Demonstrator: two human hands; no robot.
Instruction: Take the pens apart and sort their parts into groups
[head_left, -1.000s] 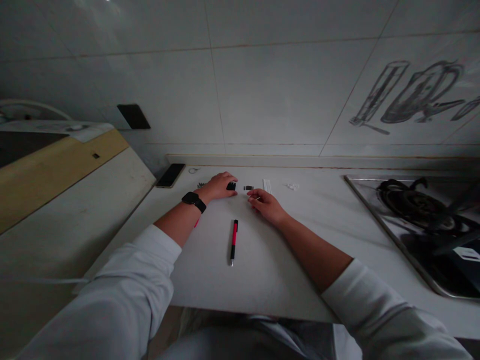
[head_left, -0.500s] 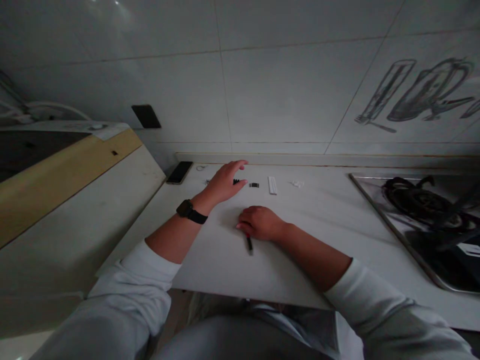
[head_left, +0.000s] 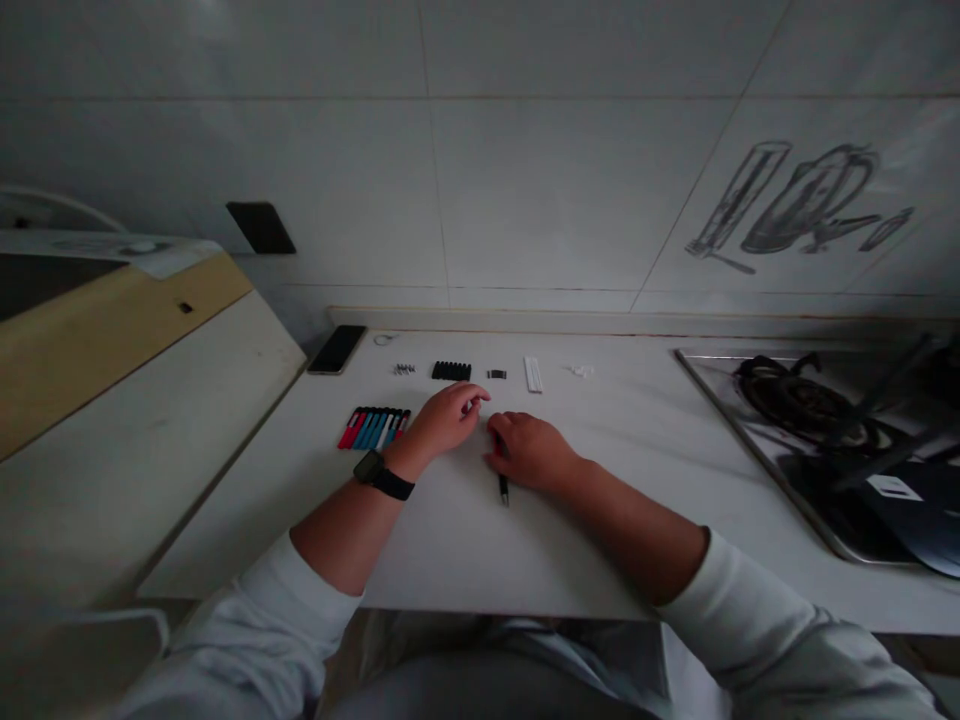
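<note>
Under my right hand (head_left: 531,450), whose fingers are closed round it, lies a red and black pen (head_left: 504,490), its black grip and metal tip pointing toward me. My left hand (head_left: 448,418), with a black watch on the wrist, is just left of it, fingertips curled together; whatever they may pinch is too small to make out. Beside the left wrist lies a row of red, blue and white pen barrels (head_left: 375,428) with dark ends. Beyond the hands are small metal pieces (head_left: 403,369), black grips (head_left: 451,371), small dark pieces (head_left: 496,374), white sticks (head_left: 532,375) and tiny clear pieces (head_left: 580,371).
A phone (head_left: 337,350) and a small ring-like item (head_left: 384,340) lie at the back left of the white counter (head_left: 600,560). A gas stove (head_left: 810,410) is set in at the right. A pale box-like unit (head_left: 172,400) stands left, and a tiled wall (head_left: 540,200) rises behind.
My left hand has drawn back from over the black grips toward my right hand, its fingers curling in. The row of barrels has come into sight. My right hand stays on the pen.
</note>
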